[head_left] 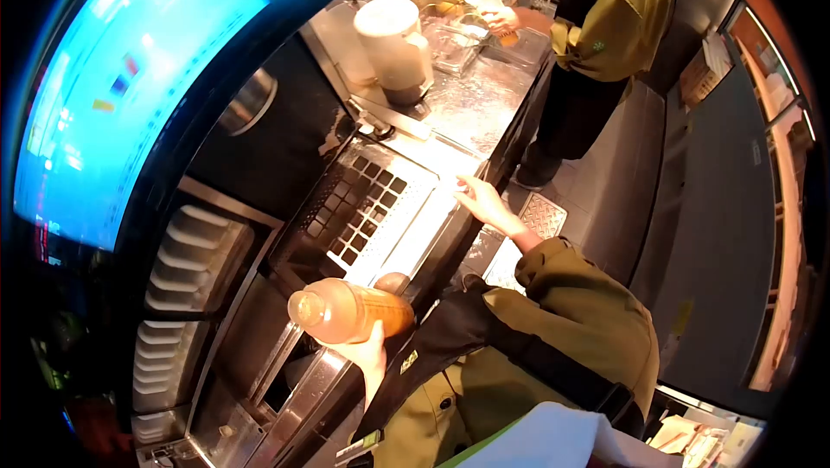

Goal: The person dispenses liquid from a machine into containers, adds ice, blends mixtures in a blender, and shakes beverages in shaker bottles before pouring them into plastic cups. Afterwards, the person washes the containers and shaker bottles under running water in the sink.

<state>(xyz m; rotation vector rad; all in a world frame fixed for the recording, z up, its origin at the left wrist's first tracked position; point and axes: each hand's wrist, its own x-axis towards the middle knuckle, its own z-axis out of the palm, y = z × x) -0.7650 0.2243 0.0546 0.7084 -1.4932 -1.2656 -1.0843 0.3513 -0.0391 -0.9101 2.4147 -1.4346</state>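
Note:
My left hand [367, 354] is closed around the lower side of a capped, translucent shaker bottle [354, 311] with amber-brown contents. The bottle is tilted, its cap pointing left, above the front edge of the counter. Behind it a small brown rounded thing [393, 283] shows in part. My right hand [486, 202] is at the counter's front edge, beside the grid rack [367, 209]. Its fingertips are drawn together in bright glare, and whatever may be between them cannot be made out.
A large white pitcher [393, 44] stands on the metal counter [493, 92]. A co-worker [605, 44] works farther along over clear containers [454, 44], holding a utensil. Stacked pale lids or trays [194, 256] sit at left, below a lit screen [130, 79]. A grey cabinet [718, 235] is at right.

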